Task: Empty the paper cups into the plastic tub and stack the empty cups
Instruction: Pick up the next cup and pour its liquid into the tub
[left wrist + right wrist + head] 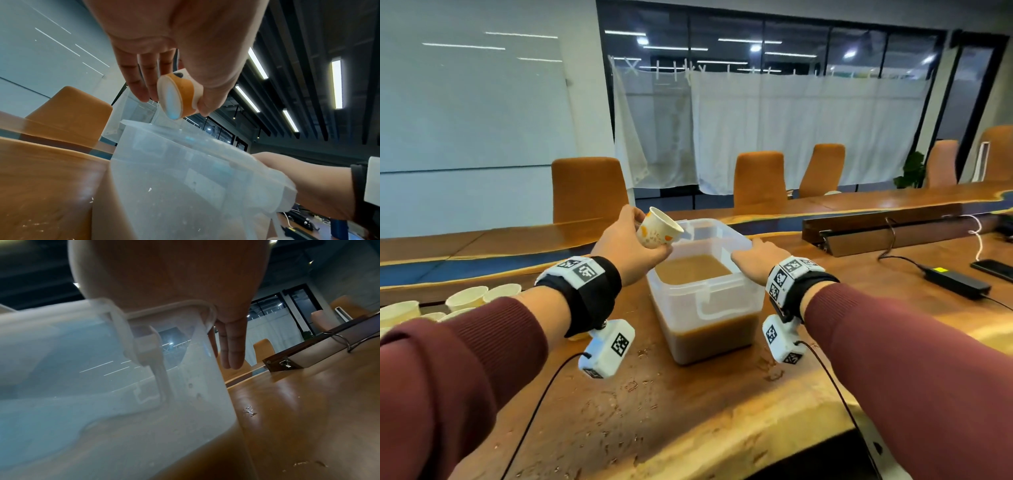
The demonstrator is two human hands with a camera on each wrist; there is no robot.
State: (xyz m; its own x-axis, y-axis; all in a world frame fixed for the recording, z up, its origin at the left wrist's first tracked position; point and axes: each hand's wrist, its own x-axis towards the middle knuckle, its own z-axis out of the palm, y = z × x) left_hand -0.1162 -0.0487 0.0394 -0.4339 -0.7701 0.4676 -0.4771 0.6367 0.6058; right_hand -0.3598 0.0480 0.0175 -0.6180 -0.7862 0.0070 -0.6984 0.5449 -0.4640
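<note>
The left hand point(628, 245) gripped a cup point(659, 228) tipped over the tub's point(722, 294) far-left corner, while the right hand point(755, 258) rested flat-fingered on the tub's right rim. Pouring looked finished or nearly so; next, the cup should join the cups point(465, 298) left of the tub.

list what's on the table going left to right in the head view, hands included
white paper cups → left hand holding a tilted paper cup → plastic tub of brown liquid → right hand on the tub's rim → black power adapter → phone
</note>
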